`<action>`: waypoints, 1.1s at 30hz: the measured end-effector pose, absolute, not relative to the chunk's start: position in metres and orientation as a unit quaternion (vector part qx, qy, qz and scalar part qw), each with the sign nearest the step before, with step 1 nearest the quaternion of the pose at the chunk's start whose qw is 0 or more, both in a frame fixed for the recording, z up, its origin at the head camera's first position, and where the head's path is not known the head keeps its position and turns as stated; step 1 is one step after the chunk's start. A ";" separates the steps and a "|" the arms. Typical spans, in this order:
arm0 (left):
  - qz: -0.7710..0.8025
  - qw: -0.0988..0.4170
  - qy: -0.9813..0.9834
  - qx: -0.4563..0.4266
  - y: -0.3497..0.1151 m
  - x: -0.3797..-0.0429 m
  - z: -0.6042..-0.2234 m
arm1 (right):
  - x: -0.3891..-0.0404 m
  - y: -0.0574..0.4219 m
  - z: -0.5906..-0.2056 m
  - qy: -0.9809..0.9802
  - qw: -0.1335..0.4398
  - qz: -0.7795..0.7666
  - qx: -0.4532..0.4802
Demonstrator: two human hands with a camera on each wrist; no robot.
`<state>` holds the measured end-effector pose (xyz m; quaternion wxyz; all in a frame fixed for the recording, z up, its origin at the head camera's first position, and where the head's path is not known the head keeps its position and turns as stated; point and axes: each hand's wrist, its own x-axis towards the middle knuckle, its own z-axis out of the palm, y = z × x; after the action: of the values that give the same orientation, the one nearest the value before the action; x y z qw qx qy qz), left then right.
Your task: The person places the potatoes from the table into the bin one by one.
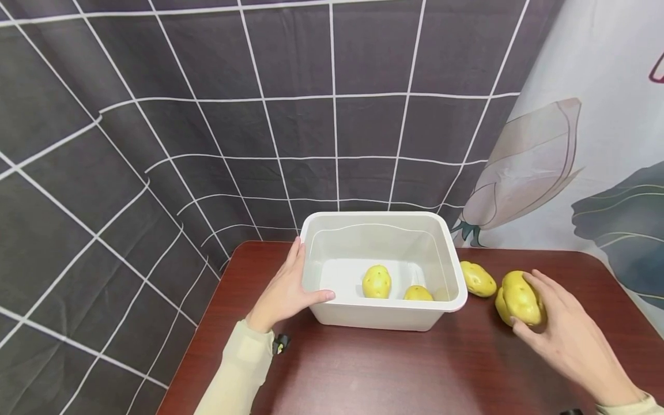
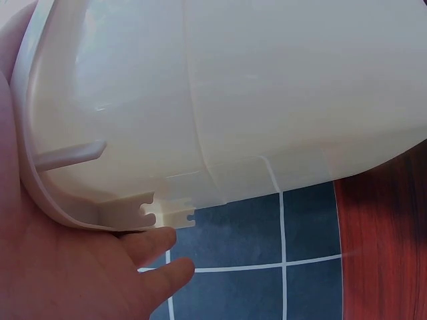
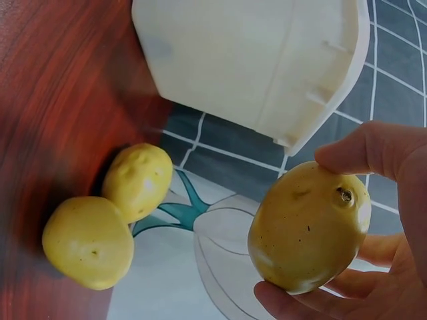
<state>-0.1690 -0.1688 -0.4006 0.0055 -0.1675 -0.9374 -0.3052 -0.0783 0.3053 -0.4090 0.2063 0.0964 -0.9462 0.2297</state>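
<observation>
Two potatoes (image 1: 376, 281) already lie in the bin (image 1: 373, 318); the right hand (image 1: 573, 334) pinches a third (image 3: 303, 230), two others (image 3: 87, 243) (side by side) seem left on the surface (image 1: 358, 372). The left hand (image 1: 282, 293), spread, touches the bin.

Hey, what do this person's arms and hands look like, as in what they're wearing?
The left hand and right hand are ungloved. A plain cream left sleeve runs down the arm, with a small black device by its end. At the picture's edge, a bit of matching right sleeve shows, near a black sliver too cropped to identify.
</observation>
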 end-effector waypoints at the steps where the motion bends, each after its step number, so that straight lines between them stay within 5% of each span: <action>1: -0.306 0.005 -0.937 -0.168 -0.169 -0.169 -0.401 | -0.079 0.305 -0.409 -0.946 0.207 0.229 0.097; 33: -0.310 0.010 -0.936 -0.167 -0.170 -0.170 -0.404 | -0.092 0.284 -0.394 -0.933 0.223 0.254 0.125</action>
<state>-0.1701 -0.1704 -0.4044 0.0096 -0.1666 -0.9360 -0.3098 -0.0922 0.2838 -0.3937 0.2235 0.1255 -0.9327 0.2537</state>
